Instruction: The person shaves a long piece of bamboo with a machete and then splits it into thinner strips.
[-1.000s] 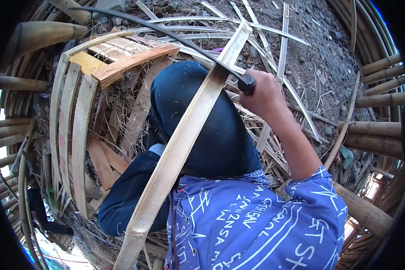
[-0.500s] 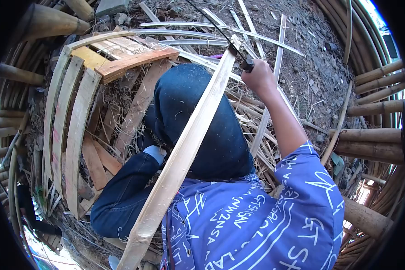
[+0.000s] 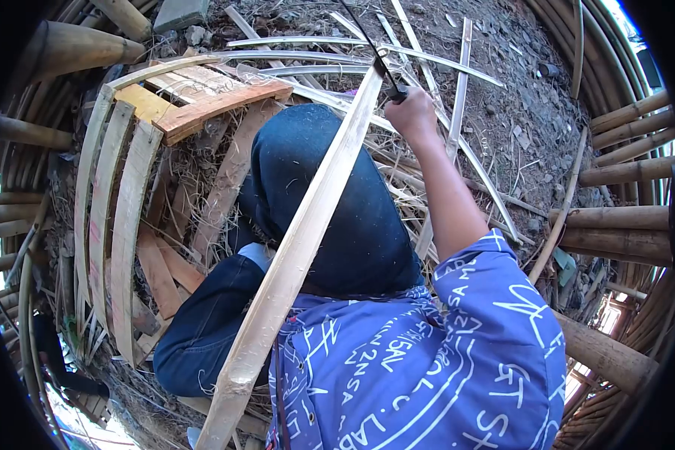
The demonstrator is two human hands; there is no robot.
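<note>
My right hand (image 3: pixel 414 116) is closed around the black handle (image 3: pixel 399 94) of a long knife. Its thin dark blade (image 3: pixel 364 34) points away, up past the frame's top edge, and the part near the handle lies against the far tip of a split bamboo strip (image 3: pixel 300 232). The pale strip runs diagonally over my bent knee (image 3: pixel 322 187) and past my shirt to the bottom edge, with a node near its lower end. Where the blade meets the strip, the cut itself is too small to make out. My left hand is out of sight.
A crate of curved-looking wooden slats (image 3: pixel 135 240) stands at left, with an orange-brown board (image 3: pixel 225 109) across it. Several split strips (image 3: pixel 461 90) lie on the stony ground ahead. Shavings (image 3: pixel 409 176) gather by my knee. Bamboo poles (image 3: pixel 615 229) line both sides.
My right hand and the knife have shifted a little left and toward me. The bamboo strip's far end has moved slightly left; the small pale curl at its tip looks smaller.
</note>
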